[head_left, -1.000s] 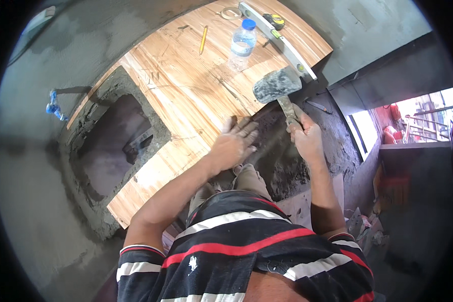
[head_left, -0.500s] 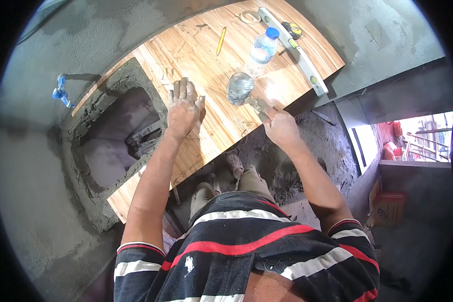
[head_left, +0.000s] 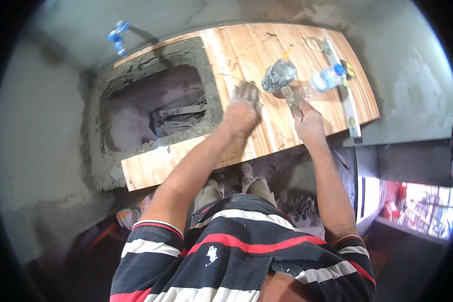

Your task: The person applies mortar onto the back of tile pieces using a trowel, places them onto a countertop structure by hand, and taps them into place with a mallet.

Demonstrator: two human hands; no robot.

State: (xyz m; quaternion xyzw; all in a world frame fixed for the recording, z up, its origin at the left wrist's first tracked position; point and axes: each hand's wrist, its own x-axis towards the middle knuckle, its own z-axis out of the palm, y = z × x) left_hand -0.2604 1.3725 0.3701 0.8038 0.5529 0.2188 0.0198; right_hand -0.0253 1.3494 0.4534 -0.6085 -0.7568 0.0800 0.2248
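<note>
My left hand lies flat, fingers stretched out, on a wood-grain panel. My right hand is wrapped round the short, mortar-crusted handle of a mallet. Its broad grey head is over the panel, to the right of my left fingertips; whether it touches the surface I cannot tell. A yellow pencil pokes out behind the mallet head. To the right of the mallet is a plastic water bottle with a blue cap.
Wet mortar rims a rectangular opening left of the panel. A spirit level, a tape measure and a tape roll lie toward the panel's right end. A blue-wrapped tap fitting juts from the grey wall.
My view has turned, so the panel looks straighter and further right. The mallet head now covers part of the pencil. My left hand still rests on the panel and my right still grips the mallet.
</note>
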